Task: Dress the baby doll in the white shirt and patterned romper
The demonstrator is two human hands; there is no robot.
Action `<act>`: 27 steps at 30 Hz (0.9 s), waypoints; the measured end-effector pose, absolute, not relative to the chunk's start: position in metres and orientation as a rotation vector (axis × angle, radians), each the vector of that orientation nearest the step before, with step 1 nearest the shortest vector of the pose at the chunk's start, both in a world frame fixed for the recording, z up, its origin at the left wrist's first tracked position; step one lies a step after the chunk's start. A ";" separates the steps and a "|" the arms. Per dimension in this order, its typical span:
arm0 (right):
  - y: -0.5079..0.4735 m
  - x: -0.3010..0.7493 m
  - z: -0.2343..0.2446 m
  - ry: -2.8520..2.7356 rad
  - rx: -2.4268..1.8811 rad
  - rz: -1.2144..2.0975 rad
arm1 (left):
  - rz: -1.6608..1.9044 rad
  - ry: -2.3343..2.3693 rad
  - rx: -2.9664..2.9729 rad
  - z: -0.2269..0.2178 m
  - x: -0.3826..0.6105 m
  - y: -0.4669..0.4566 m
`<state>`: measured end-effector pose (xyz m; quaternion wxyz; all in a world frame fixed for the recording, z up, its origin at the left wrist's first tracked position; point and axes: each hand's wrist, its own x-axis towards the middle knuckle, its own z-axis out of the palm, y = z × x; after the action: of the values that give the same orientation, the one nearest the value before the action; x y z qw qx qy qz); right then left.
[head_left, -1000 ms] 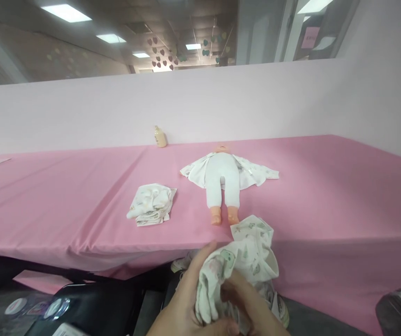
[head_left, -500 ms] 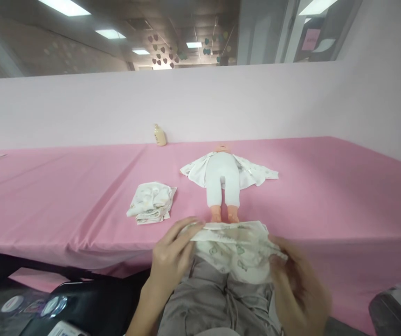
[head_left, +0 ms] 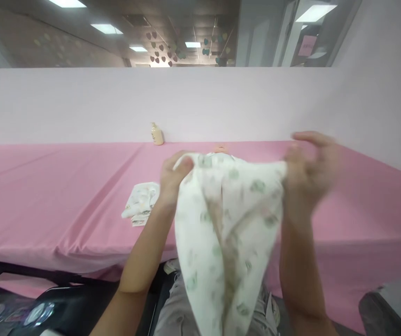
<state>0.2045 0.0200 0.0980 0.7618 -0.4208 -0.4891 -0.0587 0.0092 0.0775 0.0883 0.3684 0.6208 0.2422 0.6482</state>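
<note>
Small white baby pants (head_left: pixel 200 219) with a green print hang unfolded in front of me, waist up and the two legs downward. My left hand (head_left: pixel 174 175) is closed on the left corner of the waist. At the right corner, my right hand (head_left: pixel 307 172) is blurred by motion; one finger sticks out while the cloth stays stretched to it. Behind the pants lies a doll (head_left: pixel 220 149), hidden except for a bit of its head and white clothing. Left of the pants, a folded stack of white printed cloth (head_left: pixel 140 200) rests on the table, partly covered by my left forearm.
A pink cloth (head_left: pixel 64 186) covers the table. A cream pump bottle (head_left: pixel 157 134) stands at the back against the white wall (head_left: pixel 81 102). Below the table edge at left is a black surface (head_left: pixel 78 303) with clear round-topped items. A grey object (head_left: pixel 378 308) is at lower right.
The pants have been raised from my lap and shaken out to hang at full length. Both hands have moved up and forward, and the pants now hide most of the doll.
</note>
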 end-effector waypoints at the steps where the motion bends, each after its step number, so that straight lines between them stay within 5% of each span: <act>1: 0.051 0.211 0.092 -1.101 -0.958 -0.082 | 1.633 0.628 1.595 0.080 0.017 0.105; 6: 0.173 0.224 0.008 -1.350 -1.433 -0.139 | 1.371 0.939 1.748 -0.006 0.041 0.222; 10: 0.202 0.203 -0.044 -1.935 -1.339 -0.024 | 1.175 0.942 1.792 -0.057 0.042 0.244; 20: 0.187 0.202 -0.051 -1.487 -1.116 0.363 | 0.524 0.560 1.670 -0.038 0.011 0.227; 27: 0.169 0.189 -0.038 -1.609 -0.958 0.795 | 0.929 0.452 1.178 -0.053 0.038 0.215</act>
<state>0.1891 0.1688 -0.0380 0.5259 -0.4005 -0.6728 0.3322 0.0385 0.2146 -0.0526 0.7086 0.5307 0.2035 0.4182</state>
